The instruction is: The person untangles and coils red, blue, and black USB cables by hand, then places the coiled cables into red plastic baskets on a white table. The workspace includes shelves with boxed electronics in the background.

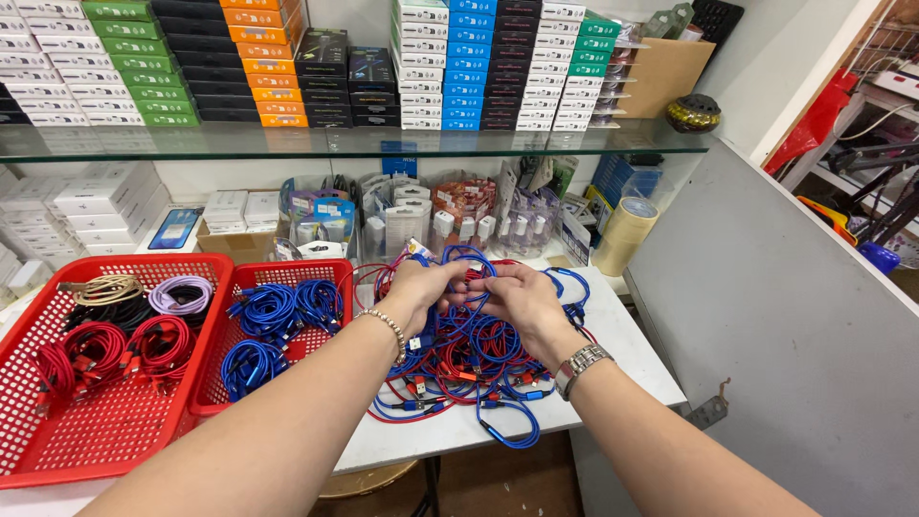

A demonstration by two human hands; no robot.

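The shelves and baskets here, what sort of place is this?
Probably a small phone-accessory shop or stockroom: stacked small boxes fill a glass shelf, red baskets hold coiled cables, and both hands work a tangle of blue and red cables.

**One Head-Worn Camera, Looking Down Over a White Table**

A single view, taken from the person's head, faces forward and tilts downward onto the white table [627, 340]. It sits close: both forearms enter from the bottom edge and stretch toward the table's middle, filling the lower frame. Left of the table's centre, two red baskets [115, 421] run off the frame's left side. Beyond the table, a glass shelf [354, 144] of stacked boxes crosses the top of the frame. Right of the table, a grey partition [775, 316] closes the view. No second camera shares the scene.
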